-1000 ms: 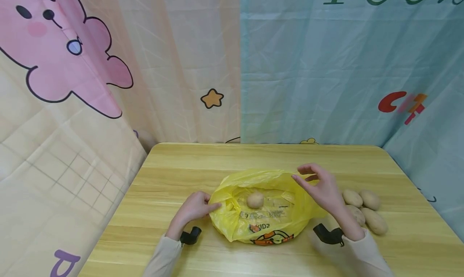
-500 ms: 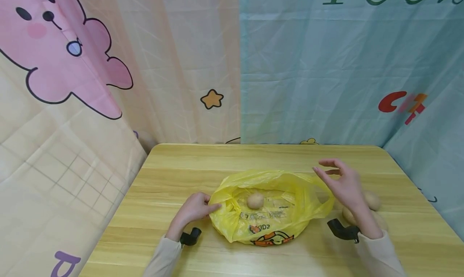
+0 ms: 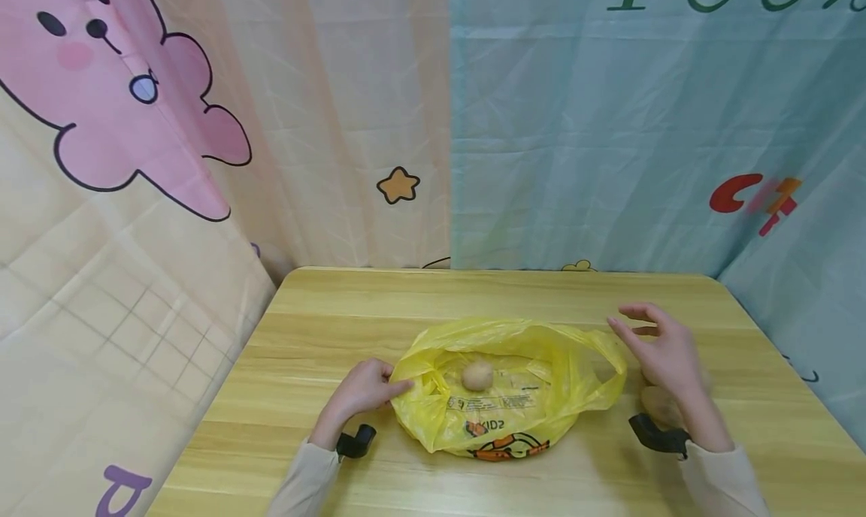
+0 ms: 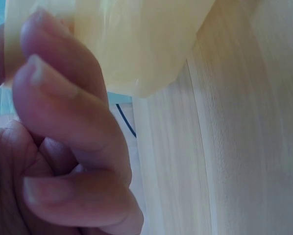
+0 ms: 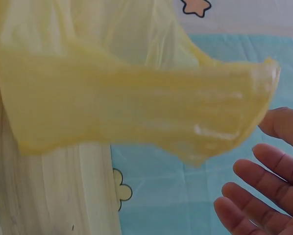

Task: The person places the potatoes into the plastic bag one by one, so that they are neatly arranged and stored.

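Observation:
A yellow plastic bag [image 3: 521,427] lies on the table with its mouth spread wide and printing inside and on its front. One potato [image 3: 477,376] rests inside it. My left hand [image 3: 363,391] pinches the bag's left rim between thumb and fingers; in the left wrist view the other fingers [image 4: 73,112] are curled. Beyond the bag's right handle loop, my right hand [image 3: 666,352] hovers with fingers loosely spread, holding nothing. The right wrist view has the yellow handle [image 5: 185,107] just beside the fingertips. More potatoes [image 3: 658,406] lie under that hand, mostly hidden by the wrist.
The wooden table [image 3: 325,299] has its far edge against a printed curtain [image 3: 582,141]. Another curtain hangs along the left side. A black wrist mount [image 3: 356,441] sits below the left hand and another black mount [image 3: 656,434] below the right.
My right hand has moved right, off the bag's right side and over the potatoes, covering most of them. The right handle loop now stands out to the right. My left hand has stayed put.

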A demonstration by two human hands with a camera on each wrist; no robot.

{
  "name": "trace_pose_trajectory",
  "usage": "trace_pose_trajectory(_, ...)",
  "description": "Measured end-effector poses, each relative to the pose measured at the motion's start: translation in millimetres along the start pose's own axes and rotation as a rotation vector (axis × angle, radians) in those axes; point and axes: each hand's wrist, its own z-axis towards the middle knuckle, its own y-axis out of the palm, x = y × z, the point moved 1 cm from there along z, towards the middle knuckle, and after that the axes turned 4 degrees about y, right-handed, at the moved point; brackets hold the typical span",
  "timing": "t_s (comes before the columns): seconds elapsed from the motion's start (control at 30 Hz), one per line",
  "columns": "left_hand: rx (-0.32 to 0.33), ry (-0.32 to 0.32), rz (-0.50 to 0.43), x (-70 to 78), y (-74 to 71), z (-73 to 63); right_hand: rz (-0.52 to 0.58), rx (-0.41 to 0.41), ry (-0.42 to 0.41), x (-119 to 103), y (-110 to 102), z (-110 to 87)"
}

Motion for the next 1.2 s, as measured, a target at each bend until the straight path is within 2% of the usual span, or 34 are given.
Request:
trace_pose_trajectory(0.2, -0.003, -0.002, -0.019, -0.3, 1.1, -1.0, -0.039, -0.037, 0.028, 12, -8, -1.2)
trace_pose_trajectory(0.37, -0.001, 0.002, -0.018, 0.2, 1.3, -2.0, -0.115, -0.093, 0.023, 19, -14, -1.2)
trace_pose_trajectory(0.67, -0.006, -0.003, -0.014, 1.1, 0.9, -1.5, -0.226, -0.273, -0.031, 38, -23, 6.1)
trace_pose_trajectory(0.8, -0.006, -0.002, -0.006, 1.0, 0.7, -0.7, -0.25, -0.358, -0.029, 44, -25, 8.0)
trace_pose_trajectory(1.2, -0.008, 0.009, -0.017, -2.3, 1.7, 1.2, -0.301, -0.491, -0.012, 55, -26, 11.6)
